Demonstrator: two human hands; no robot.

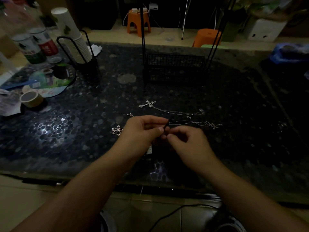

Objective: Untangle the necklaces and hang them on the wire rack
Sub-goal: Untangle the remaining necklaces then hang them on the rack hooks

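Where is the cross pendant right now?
In the head view the cross pendant lies flat on the dark table, near its middle, just beyond the person's hands and in front of the black wire rack.

A silver cross necklace [149, 104] is lying flat at the frame's centre, its thin chain [177, 112] trailing right. Below it, another fine chain [197, 123] is stretching rightward, ending in loops. A flower-shaped pendant [117, 130] is lying left of centre. The black wire rack [173, 67] is standing upright at upper centre.
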